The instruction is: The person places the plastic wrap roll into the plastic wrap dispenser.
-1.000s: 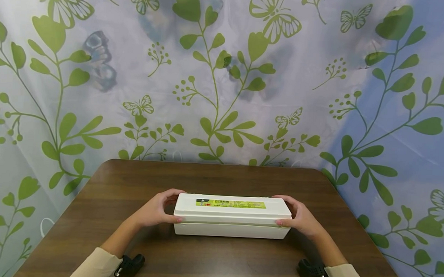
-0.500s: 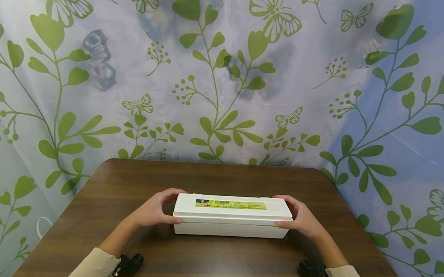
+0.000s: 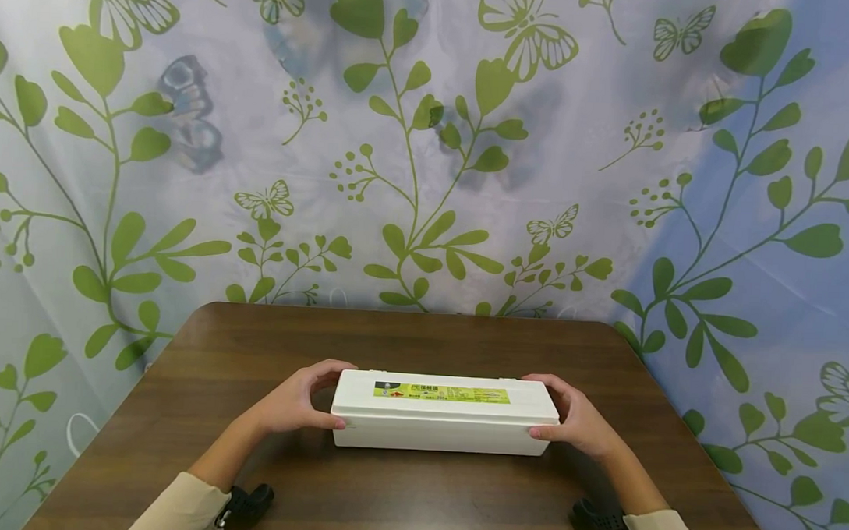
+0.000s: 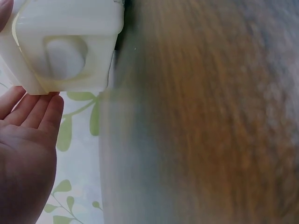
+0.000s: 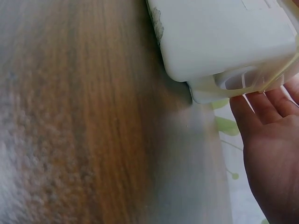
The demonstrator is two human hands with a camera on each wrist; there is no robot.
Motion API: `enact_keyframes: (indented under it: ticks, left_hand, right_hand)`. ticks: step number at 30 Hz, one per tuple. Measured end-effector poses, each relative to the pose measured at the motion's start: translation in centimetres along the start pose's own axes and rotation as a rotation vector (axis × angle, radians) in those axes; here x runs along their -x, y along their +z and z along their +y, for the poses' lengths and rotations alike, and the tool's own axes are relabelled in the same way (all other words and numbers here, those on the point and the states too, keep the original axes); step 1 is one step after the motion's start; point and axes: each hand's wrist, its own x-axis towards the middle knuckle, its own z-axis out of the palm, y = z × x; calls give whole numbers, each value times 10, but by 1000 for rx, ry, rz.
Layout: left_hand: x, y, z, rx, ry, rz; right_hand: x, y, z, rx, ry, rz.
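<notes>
A long white box (image 3: 444, 422) with a lid and a green label (image 3: 441, 392) lies crosswise on the brown wooden table (image 3: 408, 342). My left hand (image 3: 300, 401) grips its left end, thumb on the front edge and fingers arched over the back. My right hand (image 3: 580, 419) grips the right end the same way. In the left wrist view the box end (image 4: 65, 42) has a recessed handle, and the left hand's fingers (image 4: 35, 109) touch it. In the right wrist view the box's (image 5: 219, 37) right end meets the right hand's fingers (image 5: 261, 105).
A curtain (image 3: 428, 156) printed with green leaves and butterflies hangs right behind the table and round its sides. The table's far edge (image 3: 409, 313) lies a short way beyond the box. Black wrist straps (image 3: 248, 502) show at both cream sleeves.
</notes>
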Motion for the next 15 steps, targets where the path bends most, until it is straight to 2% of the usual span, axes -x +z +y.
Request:
enact_keyframes:
  ticks: [15]
  left_hand:
    - [1,-1,4,-12,-54,-20]
  right_hand:
    - [0,-1,0,33,19,5]
